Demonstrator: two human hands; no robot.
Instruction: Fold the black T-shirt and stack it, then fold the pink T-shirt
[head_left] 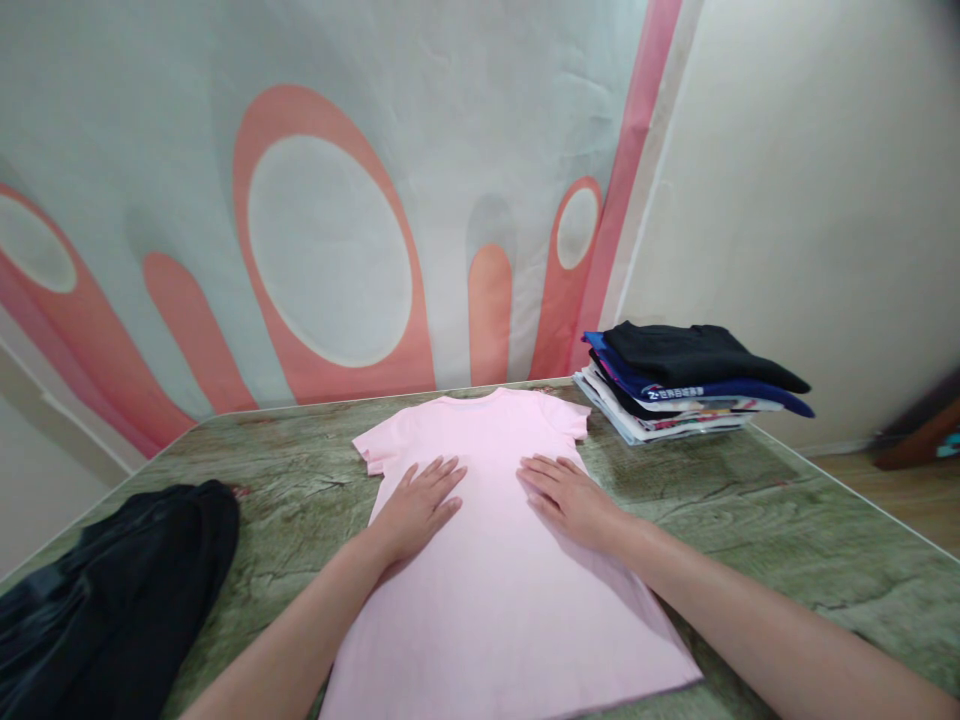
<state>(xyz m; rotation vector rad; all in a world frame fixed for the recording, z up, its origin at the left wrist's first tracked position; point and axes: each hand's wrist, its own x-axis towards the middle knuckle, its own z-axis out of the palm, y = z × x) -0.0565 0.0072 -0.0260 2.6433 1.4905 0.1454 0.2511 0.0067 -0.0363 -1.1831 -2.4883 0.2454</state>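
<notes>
A pink short-sleeved T-shirt (pixel 491 600) lies spread flat, its neckline at the far side and its hem toward me. My left hand (pixel 421 508) rests on the shirt's left side, palm down with fingers stretched out. On the right side of the chest, my right hand (pixel 571 500) also lies flat on the fabric, fingers extended toward the middle. Neither hand grasps the cloth. Both sleeves are laid outward, and the near left part of the hem runs out of the picture.
A wood-patterned table (pixel 300 500) carries everything. At its back right stands a stack of folded clothes (pixel 690 385), a black one on top. Crumpled black clothing (pixel 120 600) lies at the left. A wall with a pink-and-grey printed covering (pixel 450 150) rises behind the table.
</notes>
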